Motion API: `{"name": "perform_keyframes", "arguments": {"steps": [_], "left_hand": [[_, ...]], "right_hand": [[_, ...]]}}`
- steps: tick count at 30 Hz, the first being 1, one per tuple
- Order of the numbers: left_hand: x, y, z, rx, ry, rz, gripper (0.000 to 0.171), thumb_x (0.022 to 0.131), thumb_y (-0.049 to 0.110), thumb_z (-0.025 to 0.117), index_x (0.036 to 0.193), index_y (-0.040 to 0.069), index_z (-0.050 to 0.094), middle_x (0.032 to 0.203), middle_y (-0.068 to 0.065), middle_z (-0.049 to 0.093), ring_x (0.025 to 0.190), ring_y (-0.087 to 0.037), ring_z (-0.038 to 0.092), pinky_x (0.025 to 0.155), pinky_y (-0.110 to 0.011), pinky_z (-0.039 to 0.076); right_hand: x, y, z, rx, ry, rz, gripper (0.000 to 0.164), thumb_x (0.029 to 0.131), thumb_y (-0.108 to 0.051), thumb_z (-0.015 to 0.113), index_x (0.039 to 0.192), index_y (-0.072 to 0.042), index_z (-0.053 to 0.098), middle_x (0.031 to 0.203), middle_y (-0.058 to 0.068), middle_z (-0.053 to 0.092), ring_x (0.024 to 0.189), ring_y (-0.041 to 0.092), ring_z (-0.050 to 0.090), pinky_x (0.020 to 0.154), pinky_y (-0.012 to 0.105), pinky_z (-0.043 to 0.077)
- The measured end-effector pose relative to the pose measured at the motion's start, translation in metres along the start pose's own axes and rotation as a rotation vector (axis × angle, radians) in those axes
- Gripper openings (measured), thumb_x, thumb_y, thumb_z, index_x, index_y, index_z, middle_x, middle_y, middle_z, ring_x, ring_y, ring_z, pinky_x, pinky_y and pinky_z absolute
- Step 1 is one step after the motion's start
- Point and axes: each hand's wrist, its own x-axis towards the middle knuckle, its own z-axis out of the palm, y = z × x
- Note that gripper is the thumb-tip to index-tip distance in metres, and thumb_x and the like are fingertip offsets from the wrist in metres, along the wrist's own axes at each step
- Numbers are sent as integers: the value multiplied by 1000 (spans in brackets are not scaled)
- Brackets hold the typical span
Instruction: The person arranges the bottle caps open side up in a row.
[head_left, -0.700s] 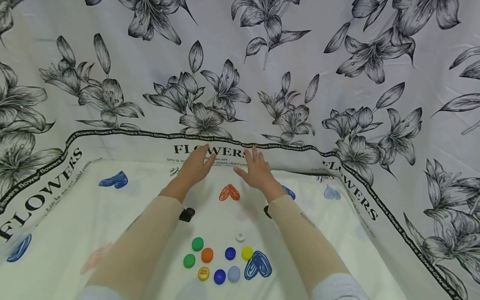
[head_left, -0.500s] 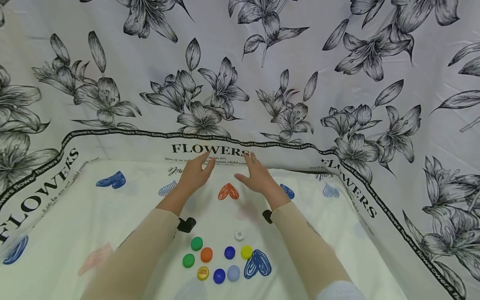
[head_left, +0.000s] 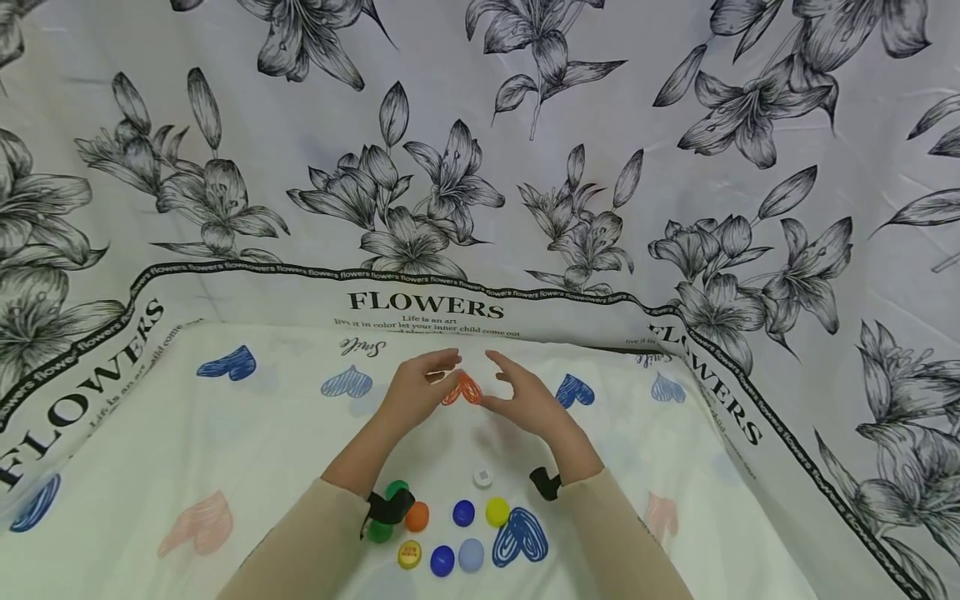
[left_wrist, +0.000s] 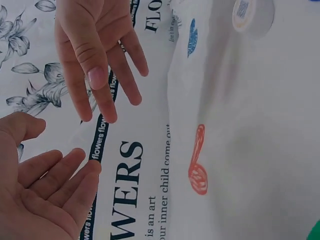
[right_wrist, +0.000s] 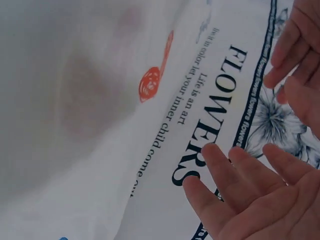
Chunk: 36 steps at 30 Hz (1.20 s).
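Observation:
In the head view my left hand (head_left: 416,387) and right hand (head_left: 525,402) are held up over the far part of the cloth, palms facing with a gap between. Fingers are loosely bent and neither hand holds anything. In the left wrist view the left hand (left_wrist: 50,185) is below the right hand (left_wrist: 100,55). The right wrist view has the right hand (right_wrist: 260,200) at the bottom. Nearer the body lie cap-like discs: white (head_left: 482,477), yellow (head_left: 497,512), orange (head_left: 417,516), light blue (head_left: 471,555), several more. A black wrist device partly hides the green discs (head_left: 380,532).
A white cloth (head_left: 270,450) with printed hearts covers the surface. Behind it rises a flower-printed curtain (head_left: 480,217) with a black lettered band (head_left: 420,279). A dark blue printed heart (head_left: 521,537) lies beside the discs.
Both hands have drawn back toward the body, away from the FLOWERS lettering. Their fingers have turned inward toward each other. The discs have stayed in place.

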Motion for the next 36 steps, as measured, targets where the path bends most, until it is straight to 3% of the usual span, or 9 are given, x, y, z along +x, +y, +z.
{"name": "perform_keyframes", "arguments": {"steps": [8,13,18,21,26,31,36], "left_hand": [[-25,-9,12,-50,-34,-97,46,99,24,69,143,12,62,142,-10,61,126,-32,61,94,-40,55],[-34,-13,21,-6,-101,-70,43,99,14,68,140,5,63,139,-14,62,127,-34,60,99,-43,52],[-42,-16,31,51,-256,-26,38,96,14,71,131,1,68,126,-11,70,117,-32,65,98,-45,52],[-46,-16,38,102,-363,3,36,94,14,74,127,1,70,118,-9,72,107,-28,67,92,-43,56],[-52,-15,46,198,-460,-74,31,85,12,83,114,5,75,97,-1,70,89,-20,62,80,-34,55],[-57,-15,47,209,-479,-164,30,79,9,88,103,7,71,87,-2,61,83,-20,55,75,-32,51],[-58,-15,47,209,-476,-184,27,78,6,87,99,7,71,83,-3,59,79,-20,54,70,-31,49]], "right_hand": [[-29,3,9,148,-52,-5,66,93,-29,78,152,-25,49,153,1,51,129,28,58,102,52,49],[-37,5,8,133,-134,-7,41,94,-20,77,134,-15,66,130,4,66,112,22,64,93,44,54],[-42,8,6,83,-246,3,25,91,-14,80,114,-12,71,104,2,68,95,20,63,86,40,54],[-46,10,9,48,-284,44,22,87,-14,83,106,-15,71,95,1,66,90,20,61,83,38,53],[-49,12,20,-26,-360,92,22,81,-16,88,94,-16,70,81,0,62,81,19,57,75,36,48],[-50,8,29,-87,-384,124,28,78,-16,91,91,-17,67,81,0,61,80,19,59,76,36,49],[-49,4,34,-125,-342,124,28,78,-11,90,91,-16,66,80,0,61,80,19,59,77,36,51]]}}
